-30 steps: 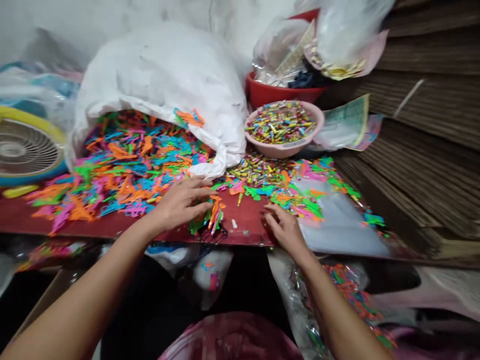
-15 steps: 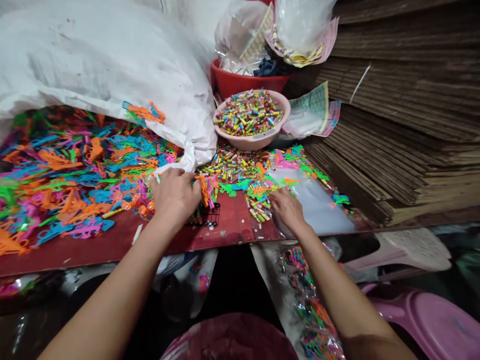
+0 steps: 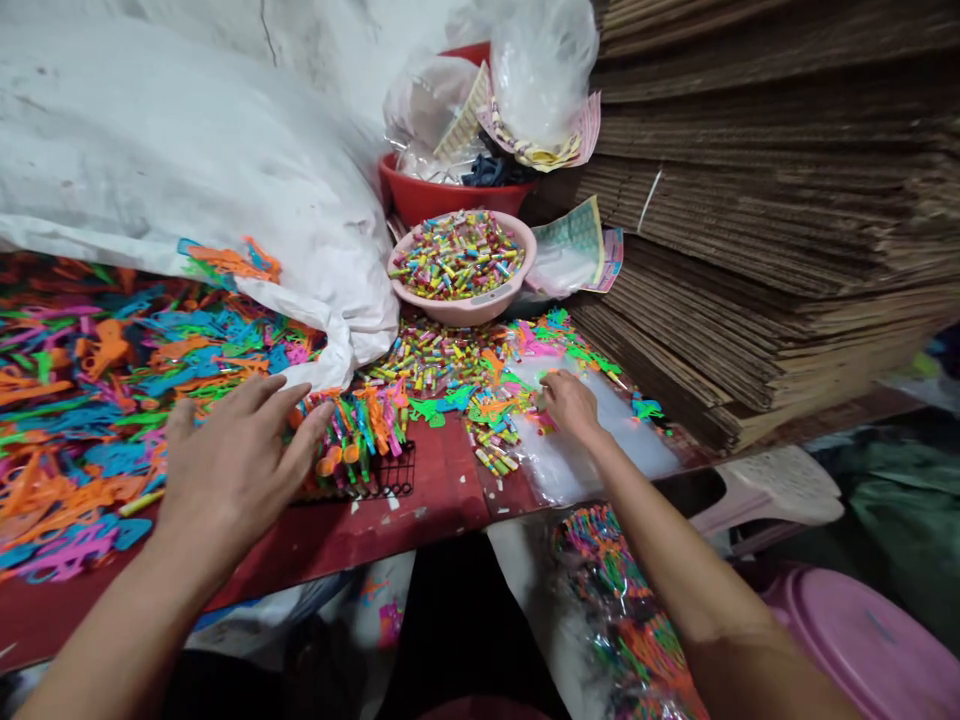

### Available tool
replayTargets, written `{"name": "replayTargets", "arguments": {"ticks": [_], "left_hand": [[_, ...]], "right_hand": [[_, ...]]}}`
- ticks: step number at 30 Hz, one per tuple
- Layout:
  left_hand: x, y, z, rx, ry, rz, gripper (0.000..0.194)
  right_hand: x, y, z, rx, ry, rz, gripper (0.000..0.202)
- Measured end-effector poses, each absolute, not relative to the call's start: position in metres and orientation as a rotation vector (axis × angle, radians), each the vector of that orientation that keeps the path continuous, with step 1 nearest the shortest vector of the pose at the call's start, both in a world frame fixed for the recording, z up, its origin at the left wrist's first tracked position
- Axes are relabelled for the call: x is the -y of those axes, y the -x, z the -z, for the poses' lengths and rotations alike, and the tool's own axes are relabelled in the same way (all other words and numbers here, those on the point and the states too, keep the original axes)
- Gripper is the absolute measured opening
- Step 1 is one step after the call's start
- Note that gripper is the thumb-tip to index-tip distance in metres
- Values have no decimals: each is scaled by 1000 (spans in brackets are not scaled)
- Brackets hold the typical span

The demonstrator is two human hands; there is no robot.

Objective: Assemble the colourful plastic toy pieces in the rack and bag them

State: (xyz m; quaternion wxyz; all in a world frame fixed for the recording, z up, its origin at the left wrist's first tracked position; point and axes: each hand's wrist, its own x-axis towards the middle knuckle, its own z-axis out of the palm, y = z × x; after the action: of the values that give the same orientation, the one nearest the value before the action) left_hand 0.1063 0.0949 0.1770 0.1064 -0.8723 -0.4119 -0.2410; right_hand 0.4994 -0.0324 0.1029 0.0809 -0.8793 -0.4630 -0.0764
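My left hand (image 3: 232, 465) is spread with nothing in it, over the near side of a large heap of coloured plastic pieces (image 3: 97, 400). Just right of its fingers, a row of upright coloured pieces (image 3: 360, 430) stands in a black wire rack (image 3: 397, 470). On the right, my right hand (image 3: 571, 405) has its fingers pressed together over clear plastic sheets (image 3: 630, 440); what they hold, if anything, is hidden. Between the hands lie small striped tubes (image 3: 491, 460) and green and orange pieces (image 3: 427, 410).
A pink bowl (image 3: 529, 250) full of small tubes stands before a red basin (image 3: 420, 200). At the back left bulges a white sack (image 3: 225, 160). Stacked cardboard (image 3: 750, 250) rises on the right. Below the table edge are filled plastic packs (image 3: 652, 650) and a pink stool (image 3: 862, 640).
My left hand has moved left off the rack and its fingers have spread, uncovering the row of pieces. My right hand is now over the plastic sheets. The view has shifted.
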Motion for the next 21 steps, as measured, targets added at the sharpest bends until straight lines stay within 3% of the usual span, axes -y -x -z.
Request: {"name": "replayTargets", "arguments": {"ticks": [6, 13, 17, 21], "left_hand": [[-99, -98, -176, 1232, 2659, 531, 50], [-92, -104, -178, 1294, 2672, 506, 52], [-92, -102, -176, 1279, 2679, 651, 49], [-83, -97, -176, 1236, 2641, 1045, 40]], "right_hand": [[-22, -516, -106, 1385, 2646, -118, 15], [-41, -515, -102, 1172, 2438, -369, 12], [-21, -518, -104, 1076, 2232, -433, 23], [11, -506, -111, 992, 1872, -417, 33]]}}
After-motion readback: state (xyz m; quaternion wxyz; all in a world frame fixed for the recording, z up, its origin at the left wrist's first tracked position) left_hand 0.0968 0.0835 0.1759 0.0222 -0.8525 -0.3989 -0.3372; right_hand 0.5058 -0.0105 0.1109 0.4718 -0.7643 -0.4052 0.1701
